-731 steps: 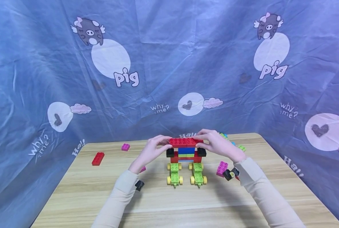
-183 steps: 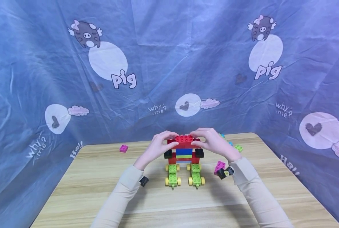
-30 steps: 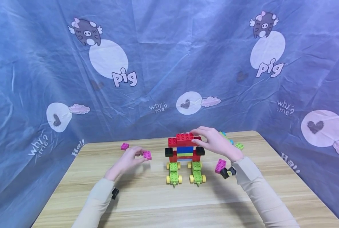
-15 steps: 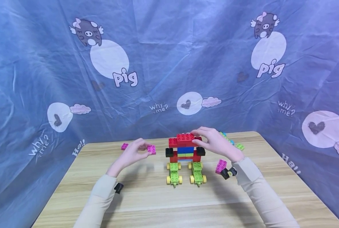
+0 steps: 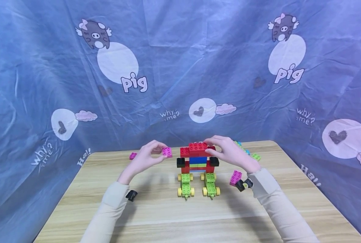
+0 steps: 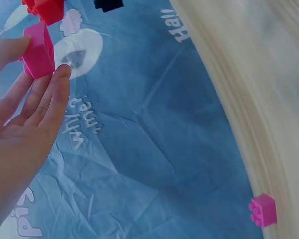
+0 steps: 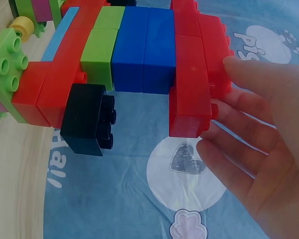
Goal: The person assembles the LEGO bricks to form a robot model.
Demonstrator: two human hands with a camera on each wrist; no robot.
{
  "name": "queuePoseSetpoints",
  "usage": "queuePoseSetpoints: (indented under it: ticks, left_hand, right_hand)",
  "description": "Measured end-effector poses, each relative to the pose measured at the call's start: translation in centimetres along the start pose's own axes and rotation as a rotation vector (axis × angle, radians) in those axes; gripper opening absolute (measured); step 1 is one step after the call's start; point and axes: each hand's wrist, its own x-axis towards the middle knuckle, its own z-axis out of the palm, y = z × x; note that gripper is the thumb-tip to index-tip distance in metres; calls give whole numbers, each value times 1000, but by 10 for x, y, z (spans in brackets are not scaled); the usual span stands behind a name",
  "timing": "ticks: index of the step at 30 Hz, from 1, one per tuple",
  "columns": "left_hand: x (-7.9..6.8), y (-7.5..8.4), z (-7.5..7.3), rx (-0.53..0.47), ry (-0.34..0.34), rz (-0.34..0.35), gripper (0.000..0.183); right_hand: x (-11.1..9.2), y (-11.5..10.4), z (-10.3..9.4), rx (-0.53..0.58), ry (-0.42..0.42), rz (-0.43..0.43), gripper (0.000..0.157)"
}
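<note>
My left hand (image 5: 146, 156) pinches a pink building brick (image 5: 167, 152) between thumb and fingers, raised just left of the built figure's top. In the left wrist view that pink brick (image 6: 39, 50) shows its side, with a red brick close by. The figure stands on two green wheeled bases (image 5: 185, 189) with yellow wheels. Above them come red, lime and blue bricks (image 5: 198, 160), a black brick (image 5: 181, 162) jutting out each side, and a red bar. One red brick (image 5: 197, 146) tops the bar. My right hand (image 5: 229, 152) grips this top brick's right end, thumb on its near side (image 7: 217, 55).
Another pink brick (image 5: 133, 156) lies at the table's back left. A larger pink brick (image 5: 236, 177) lies near my right wrist, partly behind its camera (image 5: 243, 184). A green brick (image 5: 256, 157) and blue-green pieces (image 5: 241, 147) are at the back right. A patterned cloth hangs behind.
The red brick formerly at the table's left is gone from there, and one now tops the figure. Over the last second my left hand has carried the pink brick up and right; the right stayed.
</note>
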Motion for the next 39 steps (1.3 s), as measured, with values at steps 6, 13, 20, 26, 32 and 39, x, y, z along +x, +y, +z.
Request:
queuePoseSetpoints:
  ticks: [6,13,20,26,32,39]
  left_hand:
    - [7,13,4,-100,2,-30,32]
    - [15,15,7,-124,-10,-25,29]
    - [20,19,11,-136,-9,-25,29]
    - [23,20,15,-174,-28,-72,32]
    - [26,23,18,-189,-31,-90,33]
    - [21,46,12,-201,-51,-83,33]
  right_hand:
    - [0,0,0,-4,2,-2,34]
    - [1,0,0,-5,2,-6,34]
    - [1,1,0,-19,3,-19,34]
    - [1,1,0,-20,-2,-17,34]
    - [1,1,0,-7,-7,-6,34]
    - [1,1,0,1,-12,0,35]
